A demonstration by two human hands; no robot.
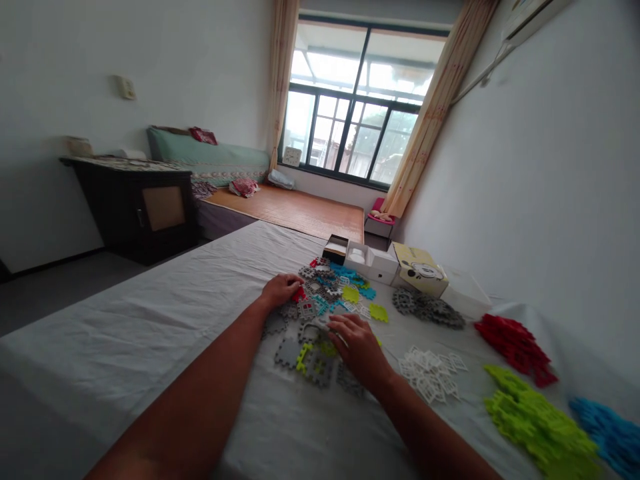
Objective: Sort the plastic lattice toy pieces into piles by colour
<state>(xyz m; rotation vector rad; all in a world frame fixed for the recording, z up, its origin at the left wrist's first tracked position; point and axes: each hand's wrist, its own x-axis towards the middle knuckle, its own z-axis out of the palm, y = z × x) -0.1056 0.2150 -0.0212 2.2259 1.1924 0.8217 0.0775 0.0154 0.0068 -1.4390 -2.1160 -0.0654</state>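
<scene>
A mixed pile of flat, notched interlocking plastic building pieces lies on the sheet in front of me. My left hand (281, 291) is at the pile's left edge, fingers curled together at a red building piece (299, 294). My right hand (356, 341) is over the near right part of the pile, palm down, fingers stretched out and slightly apart. Close to its fingertips is a grey curved piece (311, 329); whether they touch it is hard to tell. Nearer to me lie a grey square piece (287, 352) and a lime-green piece (303, 360). My right hand hides some pieces.
Sorted heaps lie to the right: white frames (433, 375), red pieces (515, 347), lime-green pieces (540, 423), blue pieces (607, 430) and dark grey pieces (427, 308). Behind stand a black box (336, 249), white boxes (383, 267) and a yellow carton (420, 269).
</scene>
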